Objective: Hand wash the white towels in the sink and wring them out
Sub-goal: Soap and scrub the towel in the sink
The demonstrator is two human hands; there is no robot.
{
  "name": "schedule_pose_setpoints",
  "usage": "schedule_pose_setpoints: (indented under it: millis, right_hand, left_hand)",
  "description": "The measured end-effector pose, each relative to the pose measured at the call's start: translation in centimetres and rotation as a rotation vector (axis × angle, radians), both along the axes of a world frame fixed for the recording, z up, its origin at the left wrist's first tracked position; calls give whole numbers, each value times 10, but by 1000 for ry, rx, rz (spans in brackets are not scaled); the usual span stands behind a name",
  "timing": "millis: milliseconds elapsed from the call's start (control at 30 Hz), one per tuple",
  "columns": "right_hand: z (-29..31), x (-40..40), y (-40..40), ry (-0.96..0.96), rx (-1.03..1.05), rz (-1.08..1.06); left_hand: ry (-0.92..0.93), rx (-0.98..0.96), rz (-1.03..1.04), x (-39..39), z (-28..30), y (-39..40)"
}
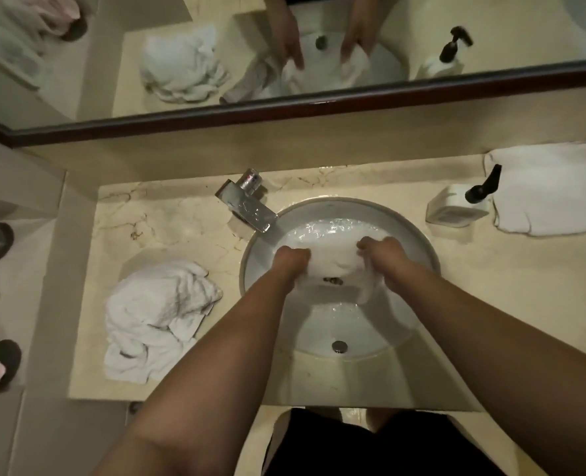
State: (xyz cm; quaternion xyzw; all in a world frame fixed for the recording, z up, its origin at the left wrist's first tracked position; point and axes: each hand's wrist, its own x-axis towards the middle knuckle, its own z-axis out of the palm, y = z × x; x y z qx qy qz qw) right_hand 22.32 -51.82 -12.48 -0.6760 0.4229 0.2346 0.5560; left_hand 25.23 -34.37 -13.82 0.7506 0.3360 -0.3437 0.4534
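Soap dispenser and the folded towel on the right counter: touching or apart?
Cannot tell. In the head view the soap dispenser overlaps the folded towel; its black pump covers the towel's edge, so neither contact nor a gap shows.

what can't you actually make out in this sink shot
Head view only:
- The fingers of the left hand and right hand: curled into the towel, out of sight.
- The sink drain: mostly covered by the towel.
- Folded towel at far right: cut off by the frame edge.
- Pump bottle label: too blurred to read.
- Whether the faucet runs: unclear.
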Motion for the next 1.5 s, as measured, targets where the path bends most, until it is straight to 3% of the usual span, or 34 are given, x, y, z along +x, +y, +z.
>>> schedule_pose_setpoints:
  millis: [133,233,400,500,567,633,700,800,967,1100,1167,1300,1433,1500]
  right_hand:
    - [-42,7,-11,-28,-53,-42]
    - [-77,9,-15,-26,-79,56]
    - [-140,-19,-29,38,-247,566]
    - [-170,-36,-25,9,-277,619]
    - [-179,-38,-19,-5,-314,586]
    - [-186,-36,-13,-39,-382,632]
    - [-189,-32,-8,-109,-481,665]
    - [-175,-31,-1,-239,-511,505]
    - [-134,-32,-1,-257,-235,117]
    - [-113,-28,-16,-208,-103,-205]
    - [-105,-28,-25,-182,-97,-264]
    - [-79,-36,-34,-120,-56,-190]
    - [-49,-44,-45,-84,-8,120]
    - [-30,-46,-50,-102,-108,350]
  left_hand:
    - [-3,47,55,8,-45,17]
    - [-99,30,37,9,-72,16]
    - [-114,195,-356,-8,-131,26]
    - [-134,346,-553,-18,-159,36]
    - [-212,331,-595,-20,-168,38]
    - [-306,225,-474,-24,-174,39]
    - [-310,87,-214,-25,-174,37]
    - [-216,-28,53,-25,-166,33]
    - [-19,-149,90,-37,-155,38]
    - [160,-110,-33,-38,-138,47]
    - [173,-72,-51,-37,-120,51]
    - [4,7,-35,-37,-83,53]
    - [-90,46,33,-38,-42,50]
    - [-105,7,90,-38,-23,48]
